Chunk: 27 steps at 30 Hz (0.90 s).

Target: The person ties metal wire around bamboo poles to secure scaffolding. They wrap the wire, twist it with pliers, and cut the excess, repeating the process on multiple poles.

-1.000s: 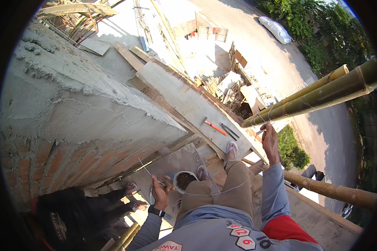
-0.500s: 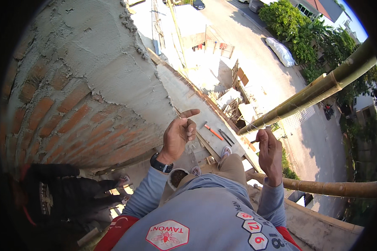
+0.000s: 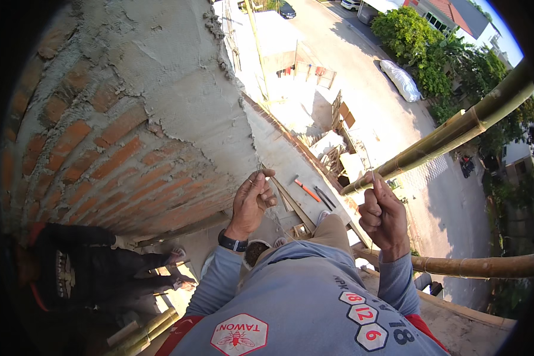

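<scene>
My left hand [image 3: 252,204] is raised before the plastered wall edge, thumb and forefinger pinched together. A faint thin string seems to trail below it, hard to make out. Level with it on the right, my right hand [image 3: 384,215] is closed, its thumb and forefinger pinching what looks like a thin pale string, near the slanting bamboo pole [image 3: 451,145]. Below and between the hands, a hammer [image 3: 307,190] with an orange handle lies beside dark pincers [image 3: 324,197] on a concrete ledge [image 3: 291,160].
A brick wall [image 3: 95,154], partly covered in wet grey mortar, rises on the left. Another person [image 3: 83,267] in dark clothes is at lower left. A second bamboo pole [image 3: 474,267] crosses at right. Beside my leg stands a bucket [image 3: 256,252]. A street [image 3: 362,71] lies far below.
My left forefinger, stretched out before, has bent in to meet the thumb. My right hand has shifted slightly right, and the view has turned a little left.
</scene>
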### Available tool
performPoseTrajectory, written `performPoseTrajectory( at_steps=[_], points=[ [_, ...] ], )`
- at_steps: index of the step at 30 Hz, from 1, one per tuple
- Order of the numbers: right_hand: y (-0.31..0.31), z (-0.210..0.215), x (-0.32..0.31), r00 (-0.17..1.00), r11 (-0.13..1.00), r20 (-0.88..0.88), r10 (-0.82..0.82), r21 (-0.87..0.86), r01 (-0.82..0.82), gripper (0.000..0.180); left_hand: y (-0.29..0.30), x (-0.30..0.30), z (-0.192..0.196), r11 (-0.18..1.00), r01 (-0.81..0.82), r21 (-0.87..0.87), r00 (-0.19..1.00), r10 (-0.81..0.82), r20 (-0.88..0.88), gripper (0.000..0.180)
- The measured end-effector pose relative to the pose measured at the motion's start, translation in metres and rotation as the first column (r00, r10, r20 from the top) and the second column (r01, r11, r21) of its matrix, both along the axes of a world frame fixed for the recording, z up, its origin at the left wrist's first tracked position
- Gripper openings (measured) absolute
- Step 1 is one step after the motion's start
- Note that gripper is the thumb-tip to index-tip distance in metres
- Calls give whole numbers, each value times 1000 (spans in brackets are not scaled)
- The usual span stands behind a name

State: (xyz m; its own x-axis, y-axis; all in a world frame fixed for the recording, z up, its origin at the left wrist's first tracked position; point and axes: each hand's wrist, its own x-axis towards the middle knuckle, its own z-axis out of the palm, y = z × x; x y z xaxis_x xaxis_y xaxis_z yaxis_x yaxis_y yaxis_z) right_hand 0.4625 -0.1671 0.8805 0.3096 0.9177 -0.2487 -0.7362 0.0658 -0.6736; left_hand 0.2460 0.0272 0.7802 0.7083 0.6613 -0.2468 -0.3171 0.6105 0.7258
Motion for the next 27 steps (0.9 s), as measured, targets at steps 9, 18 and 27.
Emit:
performPoseTrajectory(
  at_steps=[9,18,27],
  points=[
    [46,-28,-87,762,972,615,203,-221,-80,32,-25,44,66,961,269,-59,956,-259,140,40],
    [37,-23,-88,662,966,712,235,-249,-75,38,-28,32,69,942,327,-73,926,-304,224,34],
    [37,-49,-95,275,994,961,-22,-8,108,50,-34,38,84,988,106,115,978,-124,165,26]
  ],
)
